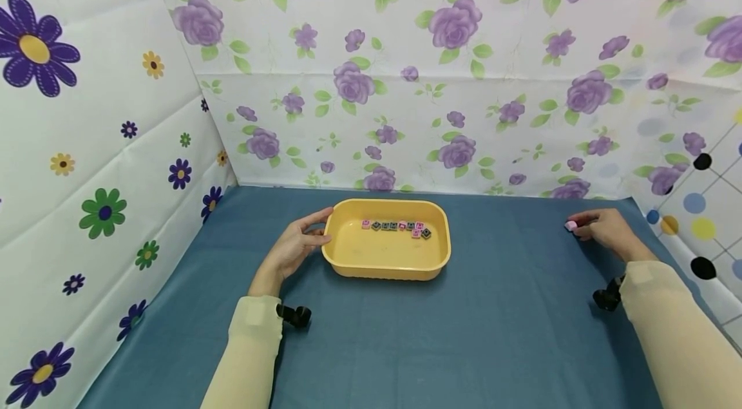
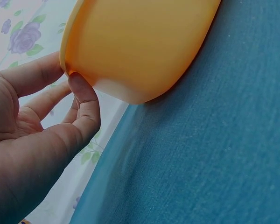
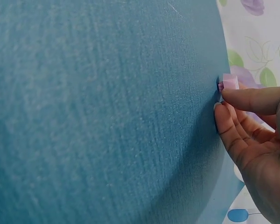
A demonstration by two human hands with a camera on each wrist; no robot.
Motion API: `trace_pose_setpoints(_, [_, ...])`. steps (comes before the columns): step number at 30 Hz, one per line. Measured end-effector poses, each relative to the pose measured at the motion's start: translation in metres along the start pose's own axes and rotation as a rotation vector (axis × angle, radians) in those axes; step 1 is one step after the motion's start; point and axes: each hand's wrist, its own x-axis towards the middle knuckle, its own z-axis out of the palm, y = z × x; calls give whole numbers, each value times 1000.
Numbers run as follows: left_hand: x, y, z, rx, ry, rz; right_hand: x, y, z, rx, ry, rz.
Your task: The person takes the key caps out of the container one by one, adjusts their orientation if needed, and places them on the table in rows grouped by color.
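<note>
A shallow yellow plastic tub [image 1: 382,267] sits on the blue cloth. Several small pink and dark square blocks [image 1: 393,226] lie in it, mostly in a row toward its far side. My left hand [image 1: 292,245] holds the tub's left end. The left wrist view shows thumb and fingers pinching the rim [image 2: 63,51]. Far to the right, my right hand [image 1: 605,230] pinches a small pink block [image 1: 570,226] right at the cloth. In the right wrist view this pink block [image 3: 230,81] shows beyond the thumb, partly hidden by it.
Blue cloth [image 1: 498,332] covers the table. A white flowered sheet [image 1: 406,132] rises behind it, another flowered sheet [image 1: 116,203] stands at the left, and a dotted sheet [image 1: 713,203] borders the right. Black wrist cameras [image 1: 295,316] are strapped at both sleeves.
</note>
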Motion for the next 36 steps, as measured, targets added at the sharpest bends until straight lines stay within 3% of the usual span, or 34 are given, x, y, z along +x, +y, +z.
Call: trace_pose_setpoints(36, [0,-1,0,18,0,10,-2,5,-1,-7,3,-21])
